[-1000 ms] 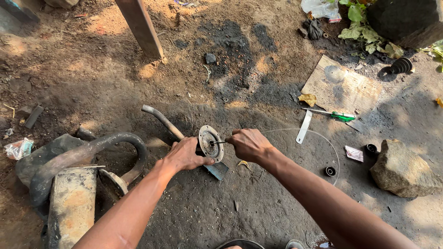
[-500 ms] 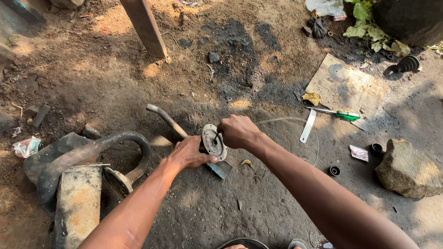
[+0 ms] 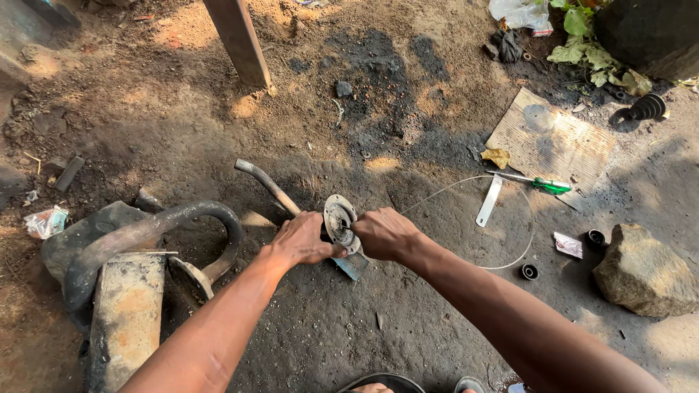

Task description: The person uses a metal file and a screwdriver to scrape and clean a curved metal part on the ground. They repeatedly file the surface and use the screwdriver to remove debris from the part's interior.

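Holding the round metal flange disc (image 3: pixel 339 220) at the end of a bent pipe (image 3: pixel 266 185), both hands are closed on the work low over the dirt floor (image 3: pixel 408 87). My left hand (image 3: pixel 304 240) wraps the pipe just behind the disc, fingers curled tight around it. My right hand (image 3: pixel 383 233) is fisted against the disc's face, and I judge it grips some small tool or fastener there (the fist hides it, so I cannot tell which). A bluish scrap (image 3: pixel 352 266) lies on the ground just under the disc.

As to progress, I read the job as mid-way: the disc sits seated on the pipe end, and the hands are at its centre, so whatever fixes or frees it is not finished. Whether it is going on or coming off, I cannot say from this view.

Set aside and untouched are a green-handled screwdriver (image 3: pixel 535 182) on a cardboard sheet (image 3: pixel 553 142), a flat white strip (image 3: pixel 489 201) and a thin wire loop (image 3: pixel 510 255), with two small black rings (image 3: pixel 529 271) near a rock (image 3: pixel 644 273). Well to the left, a curved exhaust pipe (image 3: pixel 156 229) rests over a rusty block (image 3: pixel 125 313).
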